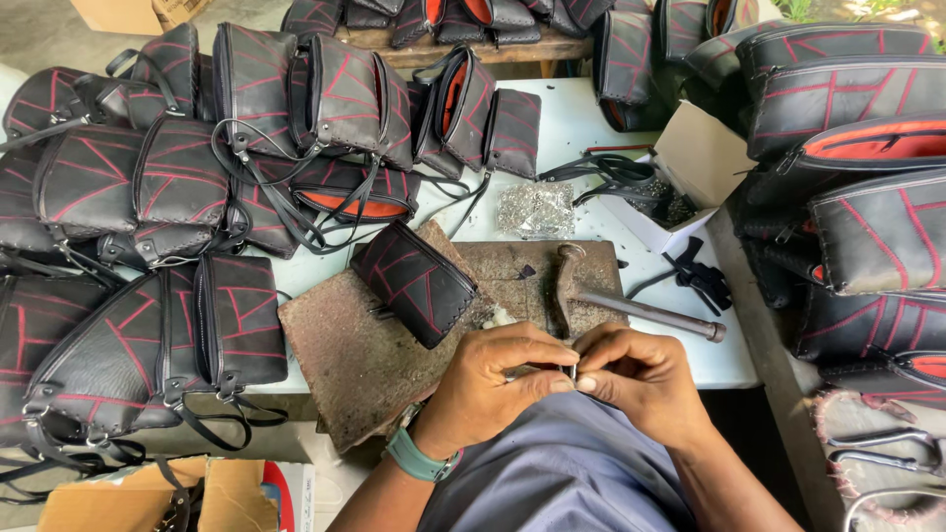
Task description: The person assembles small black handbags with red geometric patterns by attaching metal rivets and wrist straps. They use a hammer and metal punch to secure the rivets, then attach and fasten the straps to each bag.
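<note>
- Small metal piece (573,371), barely visible, sits pinched between the fingertips of both hands, just above the person's lap and at the near edge of the work slab (365,365).
- Left hand (498,379) curls tightly, thumb and forefinger pressed together on the piece; a teal wristwatch (419,458) wraps its wrist.
- Right hand (636,379) meets it fingertip to fingertip, also closed narrowly on the same piece.
- What exactly the piece is cannot be told; it is too small and mostly hidden by the fingers.
- A hammer (611,296) lies on the slab just beyond the hands, head to the left, handle pointing right.
- A black pouch with red stitching (414,281) rests tilted on the slab, left of the hammer.
- A heap of small shiny metal fittings (535,209) lies on the white table (572,123) behind the slab.
- An open cardboard box (690,163) with black straps stands to the right of the heap.
- Many more black-and-red bags (168,177) are piled on the left, at the back and on the right.
</note>
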